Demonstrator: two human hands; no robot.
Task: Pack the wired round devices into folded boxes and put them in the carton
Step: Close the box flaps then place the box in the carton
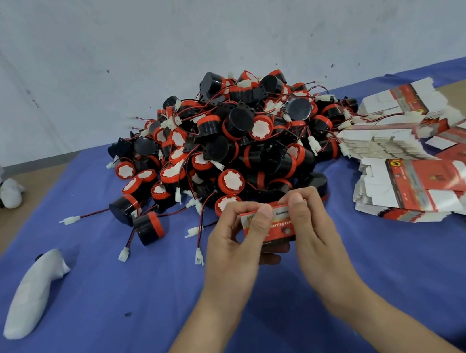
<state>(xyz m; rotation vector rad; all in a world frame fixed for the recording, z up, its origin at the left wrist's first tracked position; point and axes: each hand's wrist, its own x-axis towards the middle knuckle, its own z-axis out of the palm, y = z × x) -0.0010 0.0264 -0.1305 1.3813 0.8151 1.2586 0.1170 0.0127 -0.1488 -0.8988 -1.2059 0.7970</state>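
Head view shows my two hands meeting on one folded box [278, 225], held a little above the blue tabletop [123, 343]. My left hand [230, 246] grips its left end and my right hand [312, 231] its right end. The fingers [263, 217] of both are curled round the card with the thumbs pressed on the top edge, so neither hand is open. I cannot tell whether a device is inside, because my hands hide the ends.

I judge the main risk to be the thin card. If my thumbs squeeze too hard, the box could buckle or a flap could crease instead of tucking. A lead left hanging out could also get pinched in the closure.

Just beyond the fingers is the heap of wired round devices [236, 145]. Its loose plugs and wires trail toward my hands, so a careless reach could snag one and drag others off the pile. To the right of the fingers lies a slumped stack of flat boxes [398, 157]. Well to the left of them rests a white wrapped object [31, 294]. The carton is not in view, so I cannot tell which way the box must go.
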